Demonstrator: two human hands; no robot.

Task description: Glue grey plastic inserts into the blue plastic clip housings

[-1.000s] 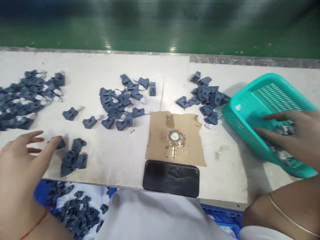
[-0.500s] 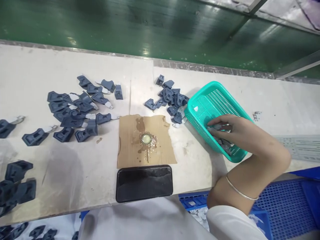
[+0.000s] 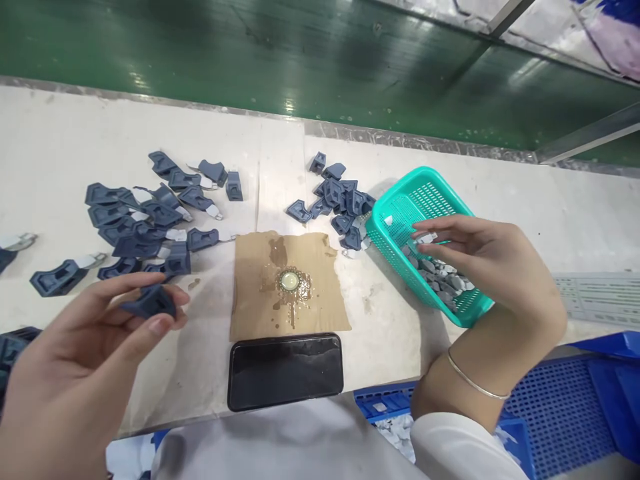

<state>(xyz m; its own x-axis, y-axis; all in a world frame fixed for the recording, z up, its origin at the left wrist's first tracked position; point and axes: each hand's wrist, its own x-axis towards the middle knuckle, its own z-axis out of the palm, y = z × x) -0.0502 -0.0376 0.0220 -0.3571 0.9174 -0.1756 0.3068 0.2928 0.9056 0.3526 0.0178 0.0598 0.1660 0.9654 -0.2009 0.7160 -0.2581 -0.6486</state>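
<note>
My left hand (image 3: 95, 353) is closed on a dark blue plastic part (image 3: 151, 301), held between thumb and fingers over the table's left side. My right hand (image 3: 475, 257) pinches a small light grey piece (image 3: 425, 239) above the green basket (image 3: 384, 235). Grey and whitish pieces (image 3: 445, 280) lie inside that basket. Several blue parts with pale tabs (image 3: 155, 213) are spread at the left, and a smaller pile of blue parts (image 3: 340, 193) lies beside the basket. A round pale disc (image 3: 290, 281) sits on wet brown cardboard (image 3: 250, 293).
A black phone (image 3: 285, 372) lies between the cardboard and the table's front edge. A printed sheet (image 3: 595, 297) is at the right. Blue crates (image 3: 565, 407) stand below the table, and a green panel (image 3: 320, 60) runs behind it.
My left hand has come into view with a blue part in it. My right hand has risen out of the basket's contents, and a light grey piece now shows between its fingertips.
</note>
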